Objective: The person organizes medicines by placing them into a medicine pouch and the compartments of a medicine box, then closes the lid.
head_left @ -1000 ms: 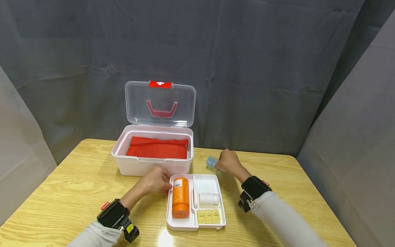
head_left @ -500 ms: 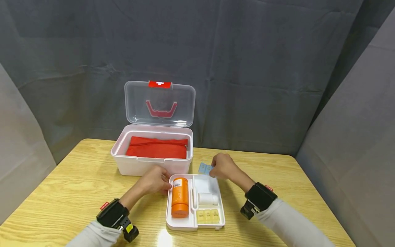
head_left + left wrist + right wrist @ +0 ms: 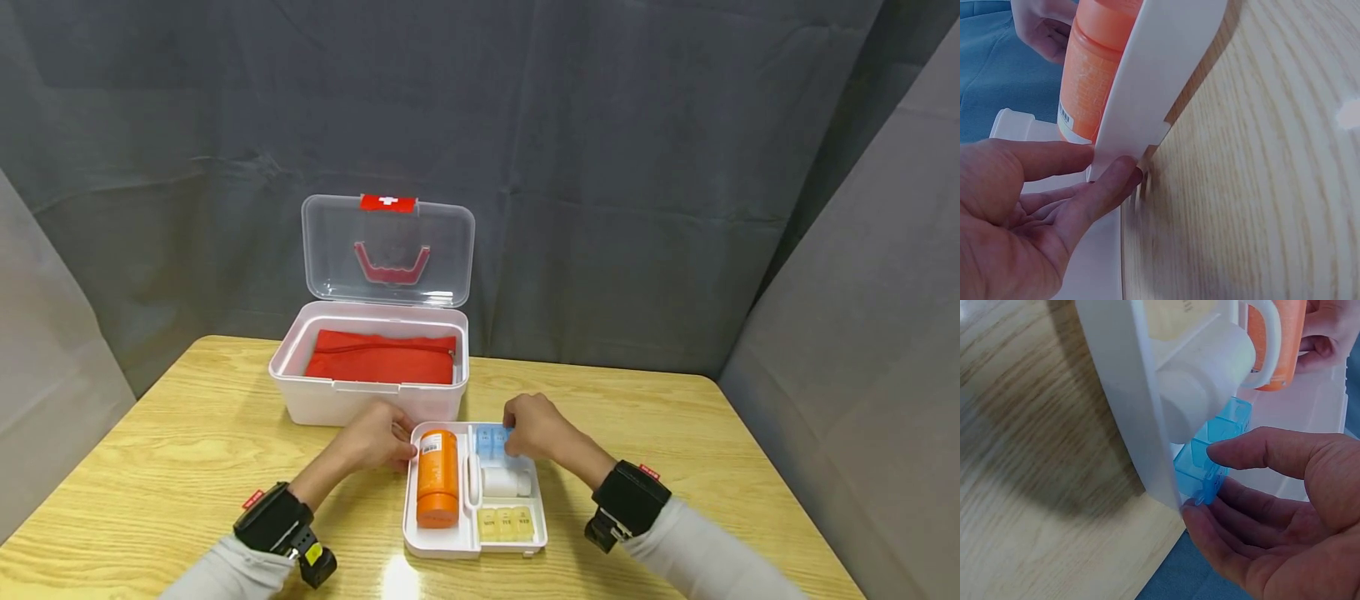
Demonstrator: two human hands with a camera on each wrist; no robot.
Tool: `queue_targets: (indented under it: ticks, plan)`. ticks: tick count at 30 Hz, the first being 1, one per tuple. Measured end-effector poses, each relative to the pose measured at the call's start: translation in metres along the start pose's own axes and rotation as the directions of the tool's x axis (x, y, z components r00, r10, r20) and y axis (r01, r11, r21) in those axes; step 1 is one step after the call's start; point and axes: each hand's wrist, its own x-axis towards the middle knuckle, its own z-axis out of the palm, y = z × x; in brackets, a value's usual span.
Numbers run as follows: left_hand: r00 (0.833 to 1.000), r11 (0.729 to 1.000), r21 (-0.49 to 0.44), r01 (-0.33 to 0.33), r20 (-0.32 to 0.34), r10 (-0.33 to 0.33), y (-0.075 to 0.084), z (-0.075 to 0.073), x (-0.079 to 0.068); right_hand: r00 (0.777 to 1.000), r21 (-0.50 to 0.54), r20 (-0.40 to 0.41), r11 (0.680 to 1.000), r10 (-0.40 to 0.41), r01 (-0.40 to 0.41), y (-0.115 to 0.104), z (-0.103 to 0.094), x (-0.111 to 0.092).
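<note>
My right hand [image 3: 538, 427] pinches a translucent blue pill organizer [image 3: 1210, 447] between thumb and fingers, down in the far right compartment of a white divided tray [image 3: 448, 550]. My left hand [image 3: 378, 437] grips the tray's far left corner, its thumb and fingers [image 3: 1100, 194] on either side of the wall. An orange bottle [image 3: 437, 483] with a white label lies in the tray's left compartment. Just in front of the blue organizer lies a small white bottle [image 3: 506, 482]. A yellow pill organizer [image 3: 506, 525] fills the near right compartment.
Behind the tray stands a white first-aid box [image 3: 337, 404] with its clear lid [image 3: 390, 221] raised and a red zip pouch [image 3: 378, 358] inside. The tray rests on a wooden table [image 3: 637, 400]. A dark curtain [image 3: 600, 167] hangs behind the table.
My right hand has brought the blue pill organizer from beyond the tray's far right corner left and nearer, down into the tray. The left hand has kept its grip on the tray.
</note>
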Motion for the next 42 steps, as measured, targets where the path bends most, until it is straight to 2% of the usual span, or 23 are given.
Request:
queue_targets:
  ticks: [5,9,15,21,35,39,42]
  plan:
    - [1.0,1.0,-0.008,0.004,-0.002,-0.004,0.0,0.0,0.0,1.0,-0.012,-0.019,1.0,-0.019,0.019,0.0,0.003,-0.002]
    - [1.0,1.0,-0.016,0.0,0.005,0.0,0.0,0.0,-0.001,1.0,-0.016,-0.017,1.0,-0.004,0.004,-0.001,0.004,-0.003]
    - [1.0,1.0,-0.002,-0.007,-0.002,0.007,0.0,-0.001,-0.001,1.0,-0.019,-0.027,1.0,-0.003,0.002,-0.001,0.006,-0.003]
    - [1.0,0.999,0.031,0.018,-0.023,-0.017,0.001,0.001,-0.001,0.999,-0.008,-0.038,1.0,-0.005,0.005,0.001,0.009,-0.004]
    - [0.999,0.999,0.005,0.036,-0.013,-0.036,0.001,0.001,-0.001,0.996,0.058,-0.091,0.998,-0.012,0.017,0.009,0.005,-0.011]
    - [0.999,0.999,-0.003,0.039,-0.012,-0.039,0.0,0.001,-0.001,0.99,0.109,-0.142,0.994,0.016,0.0,0.016,0.004,-0.014]
    - [0.999,0.999,-0.004,0.041,-0.014,-0.041,0.0,0.001,0.0,0.99,0.17,-0.128,0.985,0.062,-0.04,0.024,0.005,-0.018]
